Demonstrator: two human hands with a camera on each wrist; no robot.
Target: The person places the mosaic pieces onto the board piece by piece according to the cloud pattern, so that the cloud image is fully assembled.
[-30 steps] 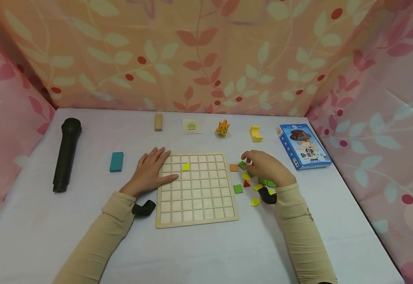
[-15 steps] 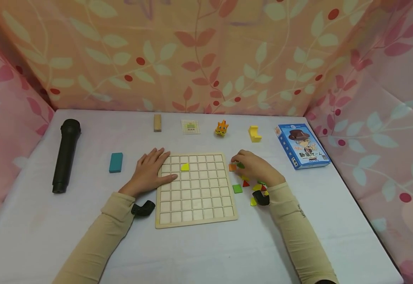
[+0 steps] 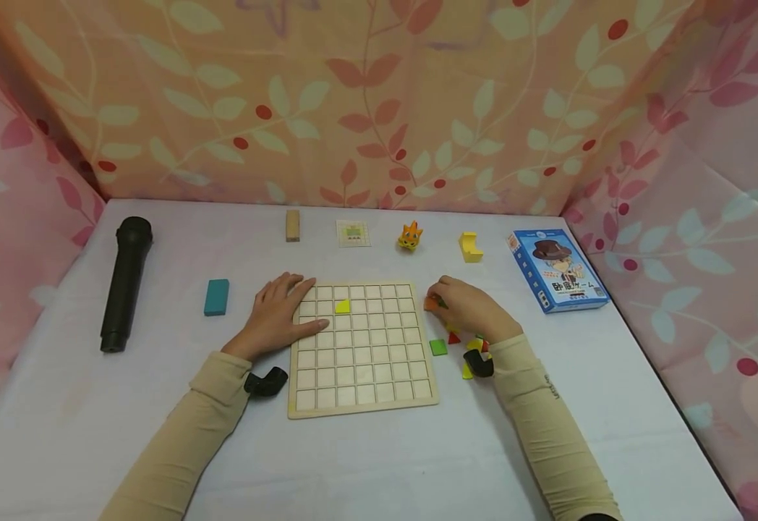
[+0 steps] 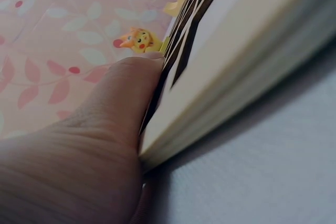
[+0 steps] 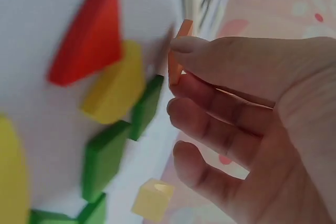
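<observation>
At the right side of the grid board (image 3: 362, 354), right hand (image 3: 469, 310) pinches orange tile (image 5: 176, 69) between thumb and finger, grip narrow; red tile (image 5: 92, 35) and green tile (image 5: 105, 158) lie near. Left hand (image 3: 271, 316) rests spread on the board's left edge; yellow tile (image 3: 343, 307) in one cell

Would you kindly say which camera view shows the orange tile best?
The right wrist view: the orange tile appears close up, pinched by the right hand. The head view shows it small and partly covered; the left wrist view doesn't show it.
</observation>
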